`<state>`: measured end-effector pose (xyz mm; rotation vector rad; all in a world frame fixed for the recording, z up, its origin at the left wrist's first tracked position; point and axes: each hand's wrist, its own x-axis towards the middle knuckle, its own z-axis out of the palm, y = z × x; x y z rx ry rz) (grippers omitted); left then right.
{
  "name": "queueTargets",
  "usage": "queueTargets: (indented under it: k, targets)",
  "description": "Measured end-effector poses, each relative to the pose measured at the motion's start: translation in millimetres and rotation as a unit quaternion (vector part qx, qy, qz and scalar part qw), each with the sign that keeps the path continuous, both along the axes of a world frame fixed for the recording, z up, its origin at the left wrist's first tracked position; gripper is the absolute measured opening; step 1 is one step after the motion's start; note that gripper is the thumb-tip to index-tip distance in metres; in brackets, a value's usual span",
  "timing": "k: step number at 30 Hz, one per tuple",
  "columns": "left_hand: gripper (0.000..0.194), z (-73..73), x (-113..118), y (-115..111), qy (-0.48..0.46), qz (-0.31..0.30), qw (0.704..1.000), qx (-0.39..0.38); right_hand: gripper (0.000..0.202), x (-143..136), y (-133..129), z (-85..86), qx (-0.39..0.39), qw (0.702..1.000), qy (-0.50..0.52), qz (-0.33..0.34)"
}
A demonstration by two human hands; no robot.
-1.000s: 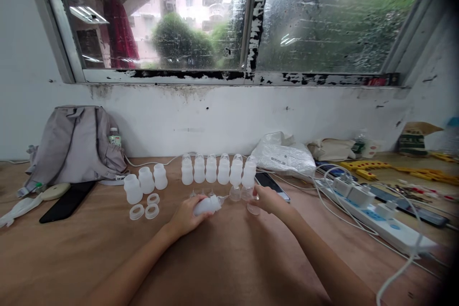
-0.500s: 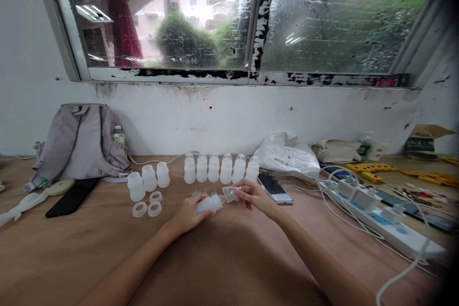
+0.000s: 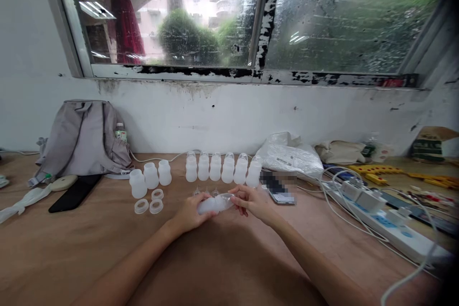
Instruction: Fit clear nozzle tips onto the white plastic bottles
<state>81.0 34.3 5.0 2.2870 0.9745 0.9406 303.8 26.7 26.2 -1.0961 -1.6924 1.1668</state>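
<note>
A white baby bottle (image 3: 205, 206) lies tilted in my left hand (image 3: 191, 213), which is closed around its body. My right hand (image 3: 251, 203) pinches a clear bottle cap (image 3: 225, 200) that sits over the bottle's top end. Just behind my hands are several clear nipples (image 3: 206, 191), partly hidden. Several capped bottles (image 3: 215, 168) stand upright in a row beyond them. To the left, three open bottles (image 3: 151, 177) stand without tops, and three white collar rings (image 3: 156, 206) lie flat in front of them.
A phone (image 3: 281, 192) and a plastic bag (image 3: 292, 155) lie to the right. Farther right, white cables run around a power strip (image 3: 390, 222) with plugs. A grey backpack (image 3: 84, 138) leans on the wall at left, with a black phone-like slab (image 3: 74, 194) before it.
My right hand has moved left and brought the clear cap over the end of the bottle, where it was apart before. The view has shifted slightly.
</note>
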Motion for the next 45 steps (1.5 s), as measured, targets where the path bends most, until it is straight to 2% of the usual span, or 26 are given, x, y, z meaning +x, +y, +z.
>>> queueTargets:
  k: [9,15,20,23,26,30,35,39,45]
  targets:
    - [0.032,-9.2,1,-1,0.011,0.035,0.998,0.05,0.035,-10,-2,-13.1,-0.059,0.993,0.098,-0.009]
    - [0.032,-9.0,0,-3,0.02,0.04,0.998,0.052,0.033,-19,-4,-17.4,-0.072,0.985,0.155,-0.009]
    - [0.052,-6.7,-5,-7,0.015,-0.012,0.999,0.028,0.042,-22,-7,-14.4,-0.114,0.966,0.232,0.013]
    - [0.055,-6.8,-5,-12,0.017,-0.057,0.998,0.0,0.044,-20,-9,-8.9,-0.128,0.95,0.285,0.024]
    - [0.053,-6.8,-10,-18,0.001,-0.057,0.998,-0.033,0.037,-18,-8,-8.5,-0.124,0.946,0.3,-0.006]
    - [0.046,-7.8,-32,-28,-0.056,-0.019,0.995,-0.078,0.025,-13,-2,-18.4,-0.107,0.946,0.293,-0.083]
    - [0.045,-20.4,-67,-33,-0.117,0.037,0.987,-0.107,0.024,-10,8,-32.4,-0.14,0.942,0.285,-0.106]
    - [0.045,-24.2,-76,-13,-0.094,0.15,0.982,-0.071,0.023,-14,12,-40.0,-0.123,0.947,0.276,-0.11]
    - [0.042,-14.4,-56,36,0.028,0.305,0.952,-0.011,0.024,-19,8,-44.0,-0.076,0.955,0.251,-0.14]
